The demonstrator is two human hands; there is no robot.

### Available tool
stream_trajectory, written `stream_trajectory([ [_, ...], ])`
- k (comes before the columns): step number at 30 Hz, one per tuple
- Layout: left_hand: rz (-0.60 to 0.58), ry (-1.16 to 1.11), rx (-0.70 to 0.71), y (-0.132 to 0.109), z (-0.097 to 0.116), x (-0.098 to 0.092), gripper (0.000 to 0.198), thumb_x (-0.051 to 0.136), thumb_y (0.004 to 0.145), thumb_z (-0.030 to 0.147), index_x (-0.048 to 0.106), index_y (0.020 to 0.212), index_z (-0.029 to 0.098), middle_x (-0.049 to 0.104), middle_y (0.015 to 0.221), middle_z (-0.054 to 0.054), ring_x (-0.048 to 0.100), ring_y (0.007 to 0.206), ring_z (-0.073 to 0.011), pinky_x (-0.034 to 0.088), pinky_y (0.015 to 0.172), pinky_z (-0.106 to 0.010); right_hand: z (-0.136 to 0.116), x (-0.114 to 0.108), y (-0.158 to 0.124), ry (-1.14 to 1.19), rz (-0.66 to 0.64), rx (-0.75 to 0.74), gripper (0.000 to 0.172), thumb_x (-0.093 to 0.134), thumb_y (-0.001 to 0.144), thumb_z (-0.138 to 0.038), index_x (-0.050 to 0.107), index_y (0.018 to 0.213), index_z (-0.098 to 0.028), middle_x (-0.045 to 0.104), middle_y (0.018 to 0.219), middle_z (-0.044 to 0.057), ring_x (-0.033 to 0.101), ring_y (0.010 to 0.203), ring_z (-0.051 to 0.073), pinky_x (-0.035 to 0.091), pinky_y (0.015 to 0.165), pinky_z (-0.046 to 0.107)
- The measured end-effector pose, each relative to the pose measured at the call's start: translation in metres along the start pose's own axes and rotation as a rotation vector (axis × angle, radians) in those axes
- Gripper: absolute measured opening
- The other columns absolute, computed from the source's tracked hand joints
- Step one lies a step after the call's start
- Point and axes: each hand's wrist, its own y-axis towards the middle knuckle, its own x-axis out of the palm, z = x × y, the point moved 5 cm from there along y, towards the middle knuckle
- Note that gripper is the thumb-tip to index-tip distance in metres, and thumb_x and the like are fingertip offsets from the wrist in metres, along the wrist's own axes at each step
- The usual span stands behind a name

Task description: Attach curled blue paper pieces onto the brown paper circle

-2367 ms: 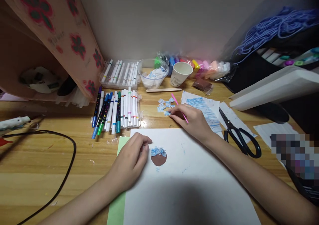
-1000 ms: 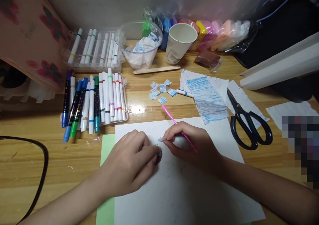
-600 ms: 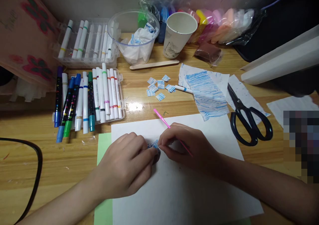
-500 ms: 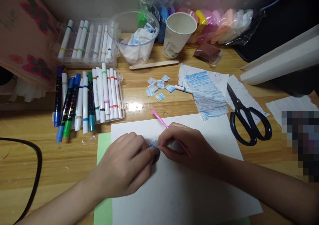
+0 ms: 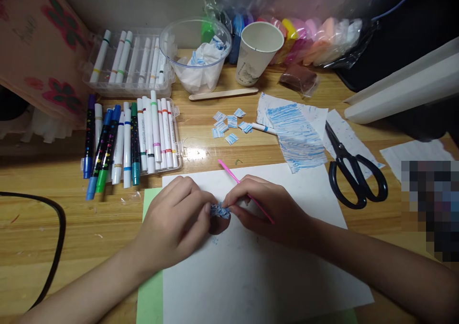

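Over the white paper sheet (image 5: 279, 276), my left hand (image 5: 179, 218) pinches the left side of a small dark brown lump (image 5: 219, 225). Crinkled blue-and-white paper (image 5: 219, 210) lies along the lump's top edge. My right hand (image 5: 270, 206) meets it from the right, thumb and forefinger tips together on the paper's end. A thin pink stick (image 5: 228, 170) is tucked in that same hand, slanting up to the left. My left fingers cover part of the lump.
Blue-striped paper squares (image 5: 232, 121) lie beyond the hands. At right are a blue-striped sheet (image 5: 297, 137) and black scissors (image 5: 347, 171). Markers (image 5: 127, 147) fill a case at left. Behind stand a clear bowl (image 5: 195, 77), a paper cup (image 5: 256, 56) and a wooden stick (image 5: 224, 94).
My left hand has shifted up and left along the lump, so more of its paper-covered edge and brown underside shows. My right fingertips have moved slightly up and left. The view has shifted a little.
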Motion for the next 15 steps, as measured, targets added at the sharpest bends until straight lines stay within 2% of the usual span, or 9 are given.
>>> stream_trajectory([
  [3, 0.038, -0.022, -0.070, 0.001, -0.003, -0.002, 0.014, 0.047, 0.085, 0.012, 0.060, 0.087, 0.018, 0.055, 0.076, -0.002, 0.048, 0.072, -0.0148, 0.038, 0.064, -0.030, 0.003, -0.009, 0.000, 0.207, 0.069, -0.003, 0.025, 0.037, 0.094, -0.026, 0.060, 0.103, -0.020, 0.066, 0.086, 0.005, 0.059, 0.079, 0.015, 0.045, 0.071, 0.028],
  [5, 0.068, -0.040, -0.102, 0.001, -0.005, -0.003, 0.014, 0.047, 0.086, 0.014, 0.061, 0.086, 0.018, 0.055, 0.076, -0.002, 0.049, 0.072, -0.0149, 0.038, 0.064, -0.029, 0.009, -0.019, 0.000, 0.370, 0.143, 0.046, 0.032, 0.032, 0.096, -0.035, 0.058, 0.109, -0.022, 0.064, 0.085, 0.004, 0.058, 0.079, 0.015, 0.045, 0.071, 0.028],
  [7, 0.090, -0.059, -0.130, 0.001, -0.007, -0.003, 0.015, 0.047, 0.087, 0.015, 0.061, 0.085, 0.017, 0.055, 0.075, -0.003, 0.049, 0.073, -0.0153, 0.038, 0.064, -0.030, 0.015, -0.026, 0.002, 0.468, 0.178, 0.112, 0.030, 0.037, 0.095, -0.039, 0.061, 0.098, -0.021, 0.061, 0.077, 0.003, 0.056, 0.072, 0.015, 0.045, 0.066, 0.027],
  [10, 0.100, -0.082, -0.165, 0.000, -0.010, -0.002, 0.017, 0.046, 0.088, 0.016, 0.062, 0.084, 0.017, 0.054, 0.075, -0.003, 0.050, 0.074, -0.0153, 0.038, 0.065, -0.029, 0.019, -0.029, 0.003, 0.484, 0.131, 0.183, 0.032, 0.043, 0.093, -0.040, 0.059, 0.076, -0.019, 0.059, 0.064, 0.001, 0.051, 0.057, 0.012, 0.040, 0.055, 0.024],
  [15, 0.065, -0.060, -0.219, 0.000, -0.014, 0.001, 0.017, 0.046, 0.088, 0.017, 0.062, 0.082, 0.016, 0.052, 0.074, -0.002, 0.048, 0.071, -0.0137, 0.036, 0.063, -0.028, 0.017, -0.022, 0.003, 0.335, 0.025, 0.222, 0.036, 0.043, 0.093, -0.038, 0.058, 0.068, -0.018, 0.058, 0.055, -0.001, 0.046, 0.051, 0.010, 0.036, 0.053, 0.023],
])
